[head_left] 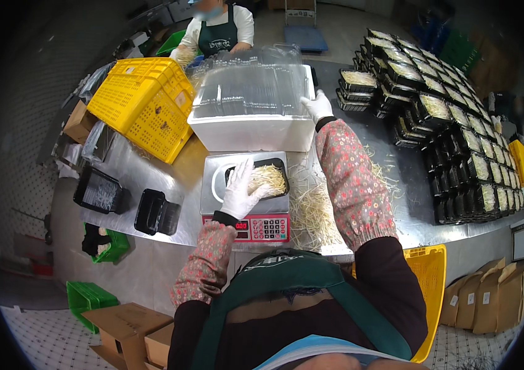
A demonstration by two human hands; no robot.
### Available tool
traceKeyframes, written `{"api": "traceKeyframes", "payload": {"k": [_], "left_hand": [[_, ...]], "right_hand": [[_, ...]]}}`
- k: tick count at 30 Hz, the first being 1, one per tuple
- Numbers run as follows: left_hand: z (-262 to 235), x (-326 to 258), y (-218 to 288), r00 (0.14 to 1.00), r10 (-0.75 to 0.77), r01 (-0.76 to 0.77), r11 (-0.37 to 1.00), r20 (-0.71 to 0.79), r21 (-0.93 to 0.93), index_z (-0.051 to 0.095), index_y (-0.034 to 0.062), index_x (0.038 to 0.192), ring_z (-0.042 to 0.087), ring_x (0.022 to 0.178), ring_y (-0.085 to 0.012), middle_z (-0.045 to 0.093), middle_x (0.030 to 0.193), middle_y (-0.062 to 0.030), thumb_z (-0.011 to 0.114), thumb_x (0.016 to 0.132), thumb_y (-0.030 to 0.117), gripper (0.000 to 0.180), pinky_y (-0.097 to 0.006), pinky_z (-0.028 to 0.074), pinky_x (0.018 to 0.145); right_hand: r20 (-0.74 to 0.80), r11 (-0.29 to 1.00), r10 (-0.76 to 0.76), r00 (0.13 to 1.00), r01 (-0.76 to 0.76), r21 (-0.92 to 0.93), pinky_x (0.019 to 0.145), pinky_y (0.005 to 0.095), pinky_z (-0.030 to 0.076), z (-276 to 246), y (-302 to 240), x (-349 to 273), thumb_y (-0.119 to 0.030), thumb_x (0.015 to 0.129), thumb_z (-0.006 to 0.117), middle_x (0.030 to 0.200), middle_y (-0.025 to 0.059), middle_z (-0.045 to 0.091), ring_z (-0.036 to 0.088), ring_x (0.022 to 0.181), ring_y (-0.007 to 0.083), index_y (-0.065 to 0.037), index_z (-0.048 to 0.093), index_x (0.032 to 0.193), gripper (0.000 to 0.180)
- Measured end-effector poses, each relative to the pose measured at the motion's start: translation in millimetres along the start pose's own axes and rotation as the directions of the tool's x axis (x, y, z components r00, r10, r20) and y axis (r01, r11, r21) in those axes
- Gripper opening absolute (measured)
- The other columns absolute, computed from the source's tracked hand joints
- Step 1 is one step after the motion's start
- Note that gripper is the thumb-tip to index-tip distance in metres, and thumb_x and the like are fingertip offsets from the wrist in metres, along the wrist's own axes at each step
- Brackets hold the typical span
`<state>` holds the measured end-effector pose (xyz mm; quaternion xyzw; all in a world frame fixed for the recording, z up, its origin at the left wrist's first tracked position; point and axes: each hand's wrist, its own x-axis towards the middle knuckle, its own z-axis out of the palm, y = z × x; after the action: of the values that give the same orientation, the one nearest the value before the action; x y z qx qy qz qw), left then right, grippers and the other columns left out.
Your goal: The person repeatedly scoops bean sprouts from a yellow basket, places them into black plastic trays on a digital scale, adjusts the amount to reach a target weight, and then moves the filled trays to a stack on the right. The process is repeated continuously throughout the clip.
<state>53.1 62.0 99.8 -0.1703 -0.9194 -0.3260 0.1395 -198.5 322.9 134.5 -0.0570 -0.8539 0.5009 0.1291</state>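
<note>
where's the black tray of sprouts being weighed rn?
Head view, centre: the black tray of sprouts sits on the scale platform, just in front of the white foam box, with the left hand resting on it.

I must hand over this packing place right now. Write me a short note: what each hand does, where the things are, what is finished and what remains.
Left hand: gloved, resting on the bean sprouts in the black tray on the scale.
Right hand: gloved, at the right edge of the white foam box of clear lids; whether it grips one cannot be told.
Loose sprouts lie on the metal table right of the scale. Empty black trays sit to the left.
Done: many filled trays stacked at the right.
Left: the tray on the scale has no lid yet.
</note>
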Motion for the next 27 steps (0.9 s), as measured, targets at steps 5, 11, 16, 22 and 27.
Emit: {"api": "traceKeyframes", "payload": {"k": [5,11,16,22,27], "left_hand": [[-31.0,-25.1,0.9,0.976,-0.073,0.043,0.988,-0.206,-0.145,0.050,-0.0021,0.133,0.045,0.130,-0.0346,0.051,0.135,-0.0221,0.067,0.087,0.018,0.053,-0.040,0.033,0.110],[-60.9,-53.8,4.9,0.908,-0.322,0.178,0.876,-0.268,-0.449,0.055,-0.0031,0.129,0.054,0.121,-0.0242,0.057,0.130,-0.0141,0.059,0.096,0.014,0.038,-0.034,0.042,0.103],[-90.8,-73.1,-18.2,0.815,-0.534,0.113,0.527,-0.224,-0.842,0.047,0.0007,0.138,0.064,0.100,-0.0176,0.062,0.121,-0.0130,0.048,0.099,0.047,0.060,-0.027,0.056,0.072],[-126.8,-23.1,-2.4,0.894,-0.362,0.237,-0.121,0.265,-0.964,0.034,-0.0024,0.144,0.066,0.077,-0.0232,0.059,0.124,-0.0248,0.009,0.089,0.077,0.100,-0.024,0.045,0.041],[-132.8,-11.6,11.9,0.904,-0.415,0.161,0.097,0.107,-0.982,0.013,0.0003,0.151,0.066,0.083,-0.0136,0.060,0.123,-0.0219,0.061,0.090,0.018,0.080,-0.018,0.049,0.051]], "right_hand": [[-0.021,0.991,-0.028,0.999,0.025,-0.132,0.081,0.0306,0.052,13.1,-7.5,17.9,-0.016,0.069,0.079,0.091,0.0113,0.072,0.069,0.086,0.0198,-0.001,0.070,0.104,0.039],[-0.118,0.972,-0.172,0.978,0.149,-0.183,0.082,0.0354,0.052,-9.6,-6.2,24.3,-0.030,0.068,0.079,0.089,0.0133,0.071,0.068,0.086,0.0273,-0.007,0.069,0.086,0.032],[-0.417,0.757,-0.484,0.769,0.607,0.241,0.071,0.0257,0.051,-70.6,-74.8,-12.1,-0.017,0.083,0.075,0.086,0.0029,0.071,0.064,0.073,0.0113,-0.007,0.071,0.087,0.011],[0.201,0.384,-0.923,0.328,0.759,0.525,0.081,0.0268,0.050,-67.5,-153.2,-141.6,-0.004,0.080,0.074,0.103,0.0047,0.067,0.062,0.092,0.0167,-0.008,0.074,0.102,0.021],[0.534,0.574,-0.819,0.211,0.313,0.757,0.103,0.0369,0.041,-50.9,-132.3,-170.7,-0.018,0.081,0.074,0.132,0.0122,0.055,0.054,0.118,0.0244,-0.005,0.074,0.106,0.028]]}}
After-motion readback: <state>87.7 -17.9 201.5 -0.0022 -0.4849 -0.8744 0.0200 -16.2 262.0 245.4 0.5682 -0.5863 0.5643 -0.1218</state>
